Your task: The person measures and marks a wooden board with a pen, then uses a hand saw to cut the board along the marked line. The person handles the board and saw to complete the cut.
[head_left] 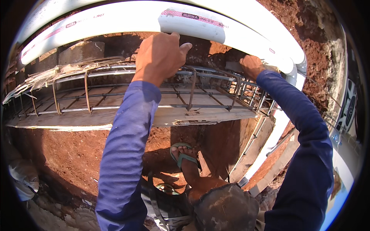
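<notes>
My left hand (pixel 158 57) is closed, back of the hand up, with the thumb out to the right. It is above the far side of a rebar cage (pixel 189 89), against the lower edge of a white plastic pipe (pixel 131 17). Its fingertips are hidden, and so is whatever they may hold. Farther right, my right hand (pixel 252 66) is curled closed beside the right part of the pipe, near the cage's end. What it grips cannot be made out. The steel cage lies between plywood boards (pixel 92 121).
More white pipes (pixel 266 21) lie at the back. A white pipe (pixel 262 159) and planks (pixel 277 165) run down the right side. My sandalled foot (pixel 183 154) is on red soil (pixel 77 154). Part of a car (pixel 348 104) shows at the far right.
</notes>
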The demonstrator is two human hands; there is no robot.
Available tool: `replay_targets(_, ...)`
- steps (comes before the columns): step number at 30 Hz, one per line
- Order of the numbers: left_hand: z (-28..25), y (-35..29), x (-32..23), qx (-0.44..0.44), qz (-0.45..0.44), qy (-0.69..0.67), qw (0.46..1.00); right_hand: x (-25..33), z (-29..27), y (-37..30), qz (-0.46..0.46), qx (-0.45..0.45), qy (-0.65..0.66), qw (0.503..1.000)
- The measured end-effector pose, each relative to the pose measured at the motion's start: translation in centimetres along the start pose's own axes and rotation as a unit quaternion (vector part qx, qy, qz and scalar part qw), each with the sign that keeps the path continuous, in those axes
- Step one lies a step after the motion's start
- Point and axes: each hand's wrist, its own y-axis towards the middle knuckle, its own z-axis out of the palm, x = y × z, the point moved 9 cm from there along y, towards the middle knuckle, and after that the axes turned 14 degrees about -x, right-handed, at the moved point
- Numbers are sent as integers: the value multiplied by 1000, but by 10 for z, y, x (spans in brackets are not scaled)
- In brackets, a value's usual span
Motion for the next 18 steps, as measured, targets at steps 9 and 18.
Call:
replay_targets(9,-18,-3,-4,3,-13,4,1000,-3,-5,-1,-8,-73,24,997)
replay_targets(18,-19,-10,-37,-40,34,20,998,-36,-81,-57,97,33,86,991)
